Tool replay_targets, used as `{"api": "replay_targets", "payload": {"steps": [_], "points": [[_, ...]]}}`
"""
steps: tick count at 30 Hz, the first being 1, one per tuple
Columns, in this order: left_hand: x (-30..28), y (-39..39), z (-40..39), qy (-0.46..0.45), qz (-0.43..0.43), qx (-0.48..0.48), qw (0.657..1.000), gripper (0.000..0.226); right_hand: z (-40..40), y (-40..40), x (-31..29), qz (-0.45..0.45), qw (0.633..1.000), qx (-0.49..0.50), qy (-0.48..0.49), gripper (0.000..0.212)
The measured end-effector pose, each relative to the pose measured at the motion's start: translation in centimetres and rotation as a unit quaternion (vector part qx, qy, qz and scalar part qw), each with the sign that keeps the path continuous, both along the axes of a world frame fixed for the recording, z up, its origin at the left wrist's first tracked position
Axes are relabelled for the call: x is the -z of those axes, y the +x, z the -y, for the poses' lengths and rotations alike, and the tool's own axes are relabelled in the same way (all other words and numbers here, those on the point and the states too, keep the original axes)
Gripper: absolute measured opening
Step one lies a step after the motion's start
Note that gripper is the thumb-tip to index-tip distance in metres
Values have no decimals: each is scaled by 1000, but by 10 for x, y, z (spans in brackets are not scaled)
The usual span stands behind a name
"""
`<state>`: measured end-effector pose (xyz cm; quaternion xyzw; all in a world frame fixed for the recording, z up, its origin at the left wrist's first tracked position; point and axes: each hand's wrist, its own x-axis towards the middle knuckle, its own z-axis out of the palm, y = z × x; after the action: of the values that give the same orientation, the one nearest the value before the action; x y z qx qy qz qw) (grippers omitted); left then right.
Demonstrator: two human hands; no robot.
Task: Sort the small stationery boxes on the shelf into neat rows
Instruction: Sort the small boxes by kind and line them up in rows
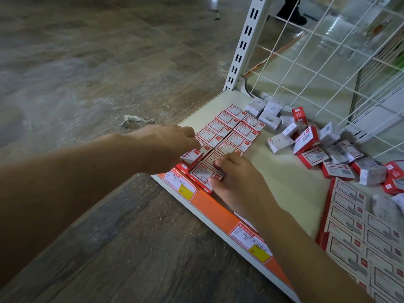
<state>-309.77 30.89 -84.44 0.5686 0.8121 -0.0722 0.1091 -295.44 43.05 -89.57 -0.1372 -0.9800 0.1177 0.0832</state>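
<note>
Left hand (168,145) pinches a tilted box (192,157), right hand (235,178) presses another box (205,173) at the shelf's (284,171) front edge; I fear a nudge topples both off.

Left hand (166,147) covering the near end of the left row of boxes (220,130), its fingertips hidden, right block of boxes (358,235) cut off by the right edge and motion-blurred, price labels (182,184) too small to read, dark shape (291,10) beyond the mesh cropped at the top edge
</note>
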Motion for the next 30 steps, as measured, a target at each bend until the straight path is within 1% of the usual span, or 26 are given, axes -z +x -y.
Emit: {"api": "replay_targets", "payload": {"steps": [8,18,22,26,30], "points": [[3,-1,1,7,-5,-1,1000,55,0,0,-3,-4,1000,-12,-16,41],[0,1,1,3,1,-3,1000,55,0,-1,-3,-6,1000,-10,-28,39],[-3,11,2,5,5,14,1000,62,-6,6,-9,-25,997,9,-66,36],[-6,22,-4,45,16,14,999,56,-23,20,-18,-20,997,42,-68,30],[-4,37,-22,78,37,-13,996,49,-45,39,-24,-2,993,94,-68,35]]}}
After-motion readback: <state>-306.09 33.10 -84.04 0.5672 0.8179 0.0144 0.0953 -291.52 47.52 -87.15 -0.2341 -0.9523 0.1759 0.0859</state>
